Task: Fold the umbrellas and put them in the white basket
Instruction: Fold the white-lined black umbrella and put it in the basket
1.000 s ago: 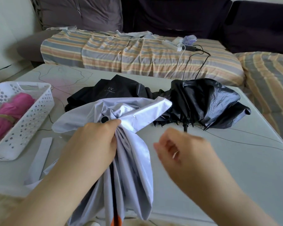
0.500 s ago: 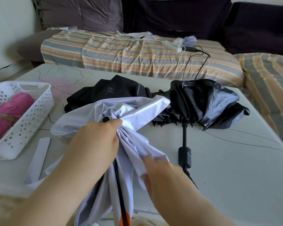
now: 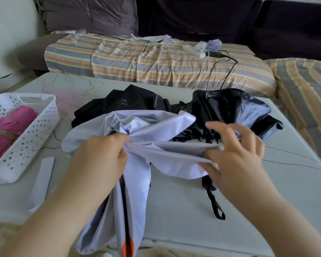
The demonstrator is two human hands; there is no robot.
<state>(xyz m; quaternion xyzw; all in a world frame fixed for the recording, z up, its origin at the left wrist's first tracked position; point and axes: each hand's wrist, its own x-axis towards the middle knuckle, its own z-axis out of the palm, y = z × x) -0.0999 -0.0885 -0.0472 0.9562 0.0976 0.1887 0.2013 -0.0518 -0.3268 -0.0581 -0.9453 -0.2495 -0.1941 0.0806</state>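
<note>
A pale lilac umbrella (image 3: 156, 127) lies loose over the near edge of the table (image 3: 183, 201), its canopy hanging toward me. My left hand (image 3: 100, 158) grips the bunched fabric near the umbrella's top. My right hand (image 3: 233, 154) pinches one flap of the canopy and holds it pulled out to the right. Behind it lies a black umbrella (image 3: 235, 108), unfolded and crumpled, its wrist strap (image 3: 216, 206) trailing forward. The white perforated basket (image 3: 35, 134) stands at the left and holds a folded pink umbrella (image 3: 9, 127).
A lilac strip of fabric (image 3: 43, 182) lies by the basket. A flat black sleeve marked UV (image 3: 130, 101) rests behind the lilac canopy. Beyond the table is a striped sofa (image 3: 156, 65) with a power strip (image 3: 193, 51) and cables.
My right hand took hold of a canopy flap low down, then drew it up and out to the right. My left hand kept its grip in place.
</note>
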